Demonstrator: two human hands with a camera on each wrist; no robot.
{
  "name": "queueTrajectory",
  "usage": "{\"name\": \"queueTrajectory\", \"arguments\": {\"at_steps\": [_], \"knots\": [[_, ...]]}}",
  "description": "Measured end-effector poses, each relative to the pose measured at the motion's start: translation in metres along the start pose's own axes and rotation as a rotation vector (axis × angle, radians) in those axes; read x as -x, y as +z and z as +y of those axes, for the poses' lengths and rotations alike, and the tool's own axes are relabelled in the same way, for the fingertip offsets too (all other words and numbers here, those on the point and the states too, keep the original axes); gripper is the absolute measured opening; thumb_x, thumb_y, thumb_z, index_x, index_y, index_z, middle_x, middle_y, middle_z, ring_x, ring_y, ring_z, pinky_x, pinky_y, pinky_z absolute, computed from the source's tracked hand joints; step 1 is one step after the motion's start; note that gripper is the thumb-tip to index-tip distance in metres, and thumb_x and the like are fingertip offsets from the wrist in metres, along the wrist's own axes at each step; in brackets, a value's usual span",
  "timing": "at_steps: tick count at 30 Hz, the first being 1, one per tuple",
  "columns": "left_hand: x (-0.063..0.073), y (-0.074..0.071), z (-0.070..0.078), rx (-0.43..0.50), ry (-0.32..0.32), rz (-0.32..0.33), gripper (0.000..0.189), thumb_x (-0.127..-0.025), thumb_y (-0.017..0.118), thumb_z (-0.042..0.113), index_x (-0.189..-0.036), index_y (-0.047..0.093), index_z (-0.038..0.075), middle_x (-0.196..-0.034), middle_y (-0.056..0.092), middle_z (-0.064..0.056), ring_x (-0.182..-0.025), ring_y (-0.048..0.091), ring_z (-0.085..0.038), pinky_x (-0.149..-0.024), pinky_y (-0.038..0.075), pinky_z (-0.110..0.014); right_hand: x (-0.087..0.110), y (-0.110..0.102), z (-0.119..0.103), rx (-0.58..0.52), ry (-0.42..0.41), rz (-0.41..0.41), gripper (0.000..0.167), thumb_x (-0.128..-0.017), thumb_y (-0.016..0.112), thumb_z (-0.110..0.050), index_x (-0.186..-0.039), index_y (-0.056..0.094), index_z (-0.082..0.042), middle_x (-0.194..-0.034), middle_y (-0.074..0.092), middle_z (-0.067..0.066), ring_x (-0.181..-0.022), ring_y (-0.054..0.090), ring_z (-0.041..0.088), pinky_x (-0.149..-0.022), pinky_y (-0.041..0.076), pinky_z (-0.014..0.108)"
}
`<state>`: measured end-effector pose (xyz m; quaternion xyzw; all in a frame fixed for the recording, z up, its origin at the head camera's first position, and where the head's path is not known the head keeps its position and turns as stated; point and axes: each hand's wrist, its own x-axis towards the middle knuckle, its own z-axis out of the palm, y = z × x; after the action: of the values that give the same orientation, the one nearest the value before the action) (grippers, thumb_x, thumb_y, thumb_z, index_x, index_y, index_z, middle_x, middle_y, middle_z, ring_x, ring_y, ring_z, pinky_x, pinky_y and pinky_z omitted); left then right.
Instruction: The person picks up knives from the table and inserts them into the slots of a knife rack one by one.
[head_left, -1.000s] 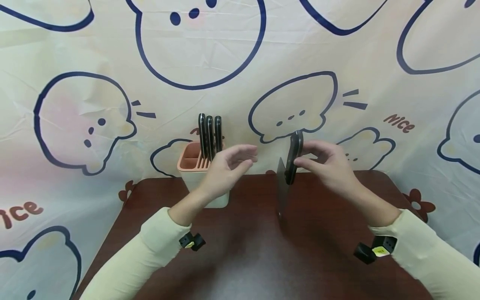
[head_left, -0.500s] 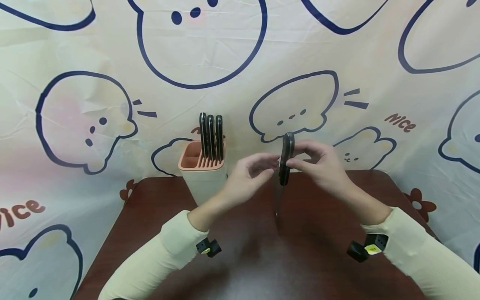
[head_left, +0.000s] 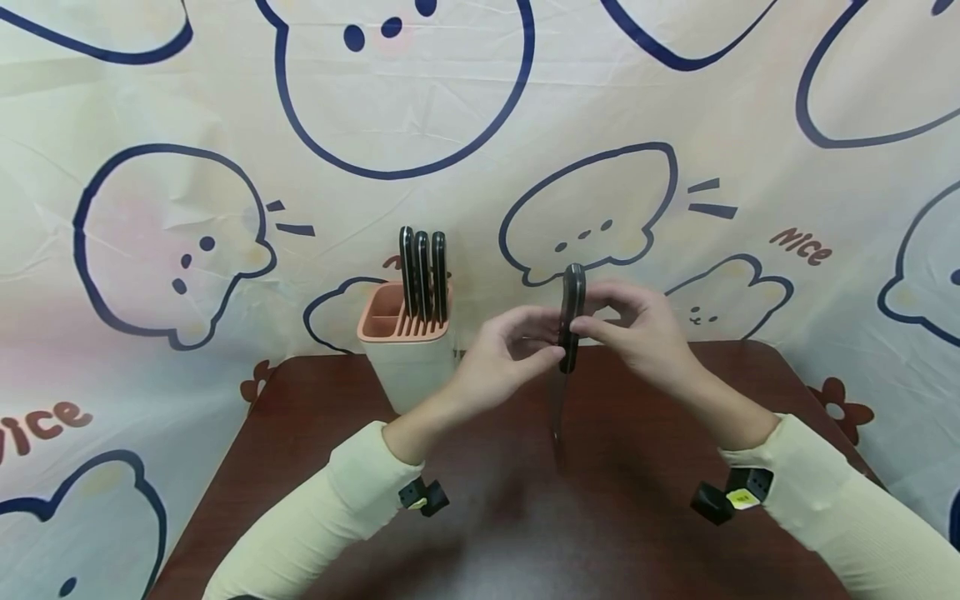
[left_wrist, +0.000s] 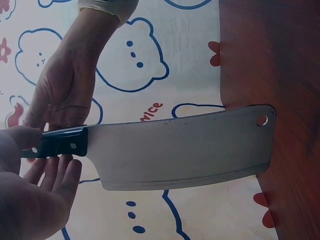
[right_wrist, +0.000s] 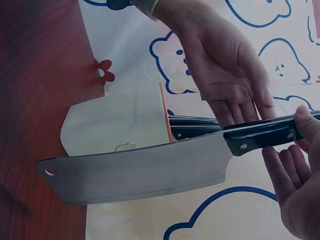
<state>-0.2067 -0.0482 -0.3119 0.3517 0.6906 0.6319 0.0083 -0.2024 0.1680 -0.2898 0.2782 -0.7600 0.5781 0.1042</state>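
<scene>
A cleaver (left_wrist: pixel 180 152) hangs blade down over the table, its black riveted handle (head_left: pixel 572 300) upright between my hands. My right hand (head_left: pixel 648 333) pinches the handle between thumb and fingers from the right. My left hand (head_left: pixel 502 358) holds it from the left, its thumb on the lower handle and its fingers partly hidden behind. In the right wrist view, the broad steel blade (right_wrist: pixel 145 175) shows a hole near its far corner. A white knife holder (head_left: pixel 411 367) with a peach slotted top stands to the left, three black-handled knives (head_left: pixel 423 275) upright in its slots.
The dark brown wooden table (head_left: pixel 495 517) spreads under both hands, its far edge against a cream cloth backdrop (head_left: pixel 420 125) with blue cartoon outlines. The knife holder stands near that far edge, just behind my left forearm.
My left hand has moved right, from in front of the knife holder to the cleaver's handle. My right hand has brought the cleaver slightly left, and the blade now shows nearly edge-on.
</scene>
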Motion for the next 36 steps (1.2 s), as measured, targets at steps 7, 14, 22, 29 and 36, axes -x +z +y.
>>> {"name": "queueTrajectory", "arguments": {"at_steps": [7, 14, 22, 29, 36], "knots": [[-0.001, 0.003, -0.001, -0.016, -0.001, 0.025, 0.037, -0.094, 0.071, 0.001, -0.13, 0.061, 0.001, -0.116, 0.068, -0.011, -0.102, 0.067, -0.021, -0.095, 0.056, -0.033, 0.0, 0.001, 0.001, -0.022, 0.004, -0.015, 0.027, -0.092, 0.073, -0.002, -0.118, 0.069, 0.004, -0.111, 0.071, 0.005, -0.1, 0.067, 0.022, -0.085, 0.06, 0.031], [-0.002, 0.004, -0.004, -0.034, 0.023, 0.049, 0.036, -0.093, 0.072, 0.0, -0.126, 0.061, 0.001, -0.114, 0.067, -0.013, -0.098, 0.067, -0.021, -0.091, 0.058, -0.034, -0.001, 0.002, 0.0, -0.038, 0.029, -0.025, 0.03, -0.093, 0.074, -0.005, -0.121, 0.068, 0.003, -0.109, 0.071, 0.006, -0.097, 0.07, 0.022, -0.085, 0.06, 0.033], [0.001, 0.005, -0.004, -0.065, 0.037, 0.078, 0.034, -0.092, 0.072, -0.001, -0.124, 0.061, 0.001, -0.111, 0.069, -0.013, -0.096, 0.067, -0.02, -0.089, 0.058, -0.034, -0.003, 0.003, 0.0, -0.05, 0.05, -0.057, 0.03, -0.094, 0.074, -0.005, -0.122, 0.068, 0.002, -0.11, 0.07, 0.008, -0.1, 0.066, 0.025, -0.085, 0.061, 0.035], [0.004, -0.002, 0.001, -0.086, 0.006, 0.111, 0.035, -0.092, 0.071, 0.001, -0.126, 0.062, 0.001, -0.11, 0.069, -0.012, -0.097, 0.067, -0.021, -0.091, 0.058, -0.035, -0.007, 0.004, 0.002, 0.017, 0.097, -0.079, 0.03, -0.101, 0.066, -0.016, -0.128, 0.066, -0.002, -0.118, 0.069, 0.01, -0.101, 0.068, 0.024, -0.087, 0.06, 0.033], [0.01, -0.023, 0.012, -0.099, -0.039, 0.169, 0.036, -0.091, 0.072, 0.001, -0.126, 0.062, -0.002, -0.111, 0.068, -0.015, -0.099, 0.067, -0.024, -0.092, 0.057, -0.034, -0.009, 0.008, 0.009, 0.094, 0.166, -0.085, 0.035, -0.105, 0.059, -0.025, -0.131, 0.063, -0.002, -0.124, 0.066, 0.013, -0.097, 0.07, 0.025, -0.086, 0.059, 0.029]]}}
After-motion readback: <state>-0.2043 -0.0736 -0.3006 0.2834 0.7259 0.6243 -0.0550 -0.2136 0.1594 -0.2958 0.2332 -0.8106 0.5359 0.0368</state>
